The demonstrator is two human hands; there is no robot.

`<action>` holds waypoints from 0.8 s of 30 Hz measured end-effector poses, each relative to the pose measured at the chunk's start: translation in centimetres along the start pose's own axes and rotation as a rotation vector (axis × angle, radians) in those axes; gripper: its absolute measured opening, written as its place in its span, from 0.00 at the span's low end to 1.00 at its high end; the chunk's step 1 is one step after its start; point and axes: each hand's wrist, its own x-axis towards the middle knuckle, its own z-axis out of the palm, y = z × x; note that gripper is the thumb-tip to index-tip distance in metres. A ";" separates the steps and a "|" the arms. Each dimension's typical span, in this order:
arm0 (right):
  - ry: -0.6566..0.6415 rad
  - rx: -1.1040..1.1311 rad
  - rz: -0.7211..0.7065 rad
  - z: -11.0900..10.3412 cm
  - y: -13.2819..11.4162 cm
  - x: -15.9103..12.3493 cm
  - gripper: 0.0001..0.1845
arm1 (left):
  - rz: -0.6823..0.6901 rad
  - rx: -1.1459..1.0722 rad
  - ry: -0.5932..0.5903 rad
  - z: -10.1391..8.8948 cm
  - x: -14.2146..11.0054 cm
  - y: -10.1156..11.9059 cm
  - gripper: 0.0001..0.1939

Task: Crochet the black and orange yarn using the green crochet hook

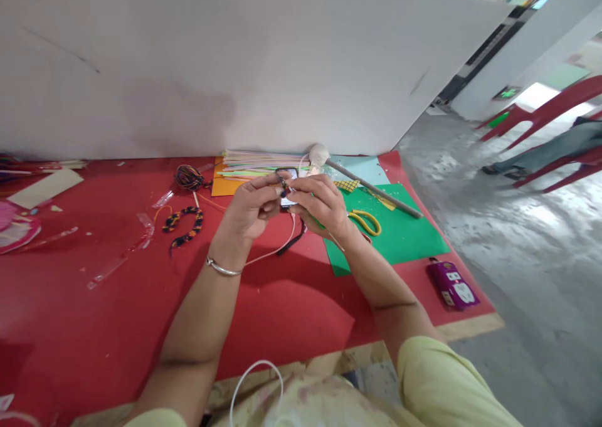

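My left hand [256,204] and my right hand [322,202] meet over the table, fingers pinched together. Between their fingertips is a small dark piece [284,192] that looks like knotted cord; the fingers hide most of it. A thin pale strand [337,242] sticks out below my right hand. Directly behind the fingers lies a phone [288,202] with a lit screen, partly covered. A white cable [273,253] and a black strip [292,242] lie just below the hands. Left of them rests a black-and-orange braided cord [192,226], curved into a hook.
Yellow-handled scissors [369,222] lie on a green sheet [399,245], with a long stick [376,189] behind. A yarn ball [189,178] sits left of bundled pale strips [254,158]. A purple packet [452,284] is near the right edge. A white panel [211,57] stands behind.
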 end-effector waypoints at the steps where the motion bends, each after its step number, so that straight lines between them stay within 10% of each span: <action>1: 0.005 -0.023 0.009 0.0 -0.1 0.1 0.13 | 0.068 0.040 0.064 0.2 0.0 -0.3 0.14; 8: 0.000 -0.012 0.155 0.4 -0.6 0.2 0.13 | 0.483 0.439 0.332 1.3 0.1 -2.3 0.15; 15: 0.070 -0.059 0.155 0.9 -0.2 -0.8 0.15 | 0.073 0.029 0.122 1.4 -0.2 -0.7 0.12; 24: 0.166 0.116 0.000 0.7 0.7 -0.2 0.27 | 0.014 -0.063 0.048 0.1 -0.3 0.7 0.16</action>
